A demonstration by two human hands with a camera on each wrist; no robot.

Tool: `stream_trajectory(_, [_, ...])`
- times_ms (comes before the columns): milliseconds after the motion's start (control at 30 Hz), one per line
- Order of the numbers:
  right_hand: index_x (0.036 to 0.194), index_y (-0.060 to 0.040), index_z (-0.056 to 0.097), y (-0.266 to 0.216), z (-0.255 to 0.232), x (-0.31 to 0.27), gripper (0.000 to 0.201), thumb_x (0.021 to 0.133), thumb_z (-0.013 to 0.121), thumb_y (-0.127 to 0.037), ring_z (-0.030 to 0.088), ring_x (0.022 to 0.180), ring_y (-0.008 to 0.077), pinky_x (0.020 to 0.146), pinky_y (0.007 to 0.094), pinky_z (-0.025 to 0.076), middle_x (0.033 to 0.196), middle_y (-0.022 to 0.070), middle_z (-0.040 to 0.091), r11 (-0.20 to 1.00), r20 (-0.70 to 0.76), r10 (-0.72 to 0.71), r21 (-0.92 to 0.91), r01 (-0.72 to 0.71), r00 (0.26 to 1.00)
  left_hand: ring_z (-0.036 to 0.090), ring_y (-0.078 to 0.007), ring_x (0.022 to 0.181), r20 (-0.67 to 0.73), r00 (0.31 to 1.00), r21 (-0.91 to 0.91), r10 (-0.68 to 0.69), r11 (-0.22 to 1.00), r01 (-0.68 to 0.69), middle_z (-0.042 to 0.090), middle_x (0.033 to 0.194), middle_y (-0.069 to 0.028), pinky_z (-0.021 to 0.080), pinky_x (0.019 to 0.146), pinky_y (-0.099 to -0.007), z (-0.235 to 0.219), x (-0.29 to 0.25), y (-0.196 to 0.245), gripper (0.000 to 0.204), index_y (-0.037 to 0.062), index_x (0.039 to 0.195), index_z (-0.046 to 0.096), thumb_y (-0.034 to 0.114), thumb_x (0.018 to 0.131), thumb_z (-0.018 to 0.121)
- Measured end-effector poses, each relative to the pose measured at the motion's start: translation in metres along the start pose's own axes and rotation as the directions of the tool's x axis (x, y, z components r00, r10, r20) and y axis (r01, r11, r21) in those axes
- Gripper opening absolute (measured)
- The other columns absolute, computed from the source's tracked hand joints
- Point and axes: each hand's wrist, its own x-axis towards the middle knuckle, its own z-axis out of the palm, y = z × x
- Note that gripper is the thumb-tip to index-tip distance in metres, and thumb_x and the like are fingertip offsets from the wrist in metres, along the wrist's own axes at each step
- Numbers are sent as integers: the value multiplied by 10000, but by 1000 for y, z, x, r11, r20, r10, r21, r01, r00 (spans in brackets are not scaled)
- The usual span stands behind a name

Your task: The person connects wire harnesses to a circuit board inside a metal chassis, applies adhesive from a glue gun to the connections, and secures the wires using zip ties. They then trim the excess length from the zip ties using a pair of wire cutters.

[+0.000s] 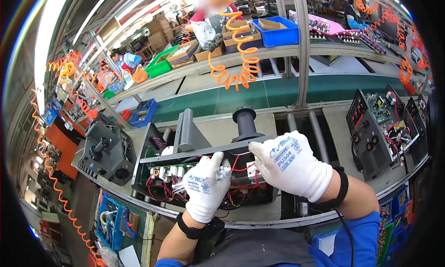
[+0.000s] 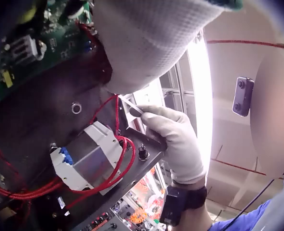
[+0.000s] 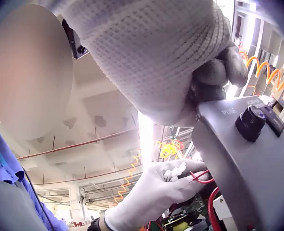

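Gloved in white, my left hand (image 1: 206,188) grips small white plastic pieces (image 3: 174,172) beside red wires (image 2: 117,113) above the opened grey machine casing (image 1: 213,151). My right hand (image 1: 292,162) is at the casing's upper edge, near a panel with a black fuse holder (image 3: 250,123). Its thumb and finger pinch a thin white cable tie (image 2: 130,103) that runs toward the left hand and the wires. Inside the casing are a green circuit board (image 2: 50,62) and a white-ended component (image 2: 86,156) wrapped by red wires. The left fingertips are hidden in the left wrist view.
A black spool holder (image 1: 244,123) stands on the casing's far side. Another grey unit (image 1: 104,151) is at left, and opened units (image 1: 378,132) are at right. Behind runs a green conveyor (image 1: 278,91); orange coiled hoses (image 1: 241,58) hang overhead. A blue tool bin (image 1: 111,220) sits lower left.
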Motion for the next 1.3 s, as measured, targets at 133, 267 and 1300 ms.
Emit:
stream_trajectory(133, [807,-106,580,-12,-1,2,115,805,632,-209,635,575,240,559,382,429,609,56,602,990,-16,38,-134,-40,999,581,-269,555,-28,1000,35,10,999,-9,548,680,-76,451,502,-371,3,-5,-1,292,114,1027,639,154,750,721])
stream_trajectory(267, [772,-116,552,-19,-1,2,159,803,649,-238,597,525,230,547,382,391,558,33,556,978,-57,72,-192,-82,996,581,-258,551,-53,998,7,22,1000,-21,544,676,-71,445,493,-369,4,-7,-4,328,125,1047,644,159,733,731])
stream_trajectory(1300, [836,-114,565,2,6,17,121,762,633,-184,620,576,215,549,357,437,652,43,590,955,-37,-240,-188,229,970,560,-248,553,-241,961,56,-134,987,151,519,643,-59,426,476,-370,22,-11,15,217,135,916,648,134,714,729])
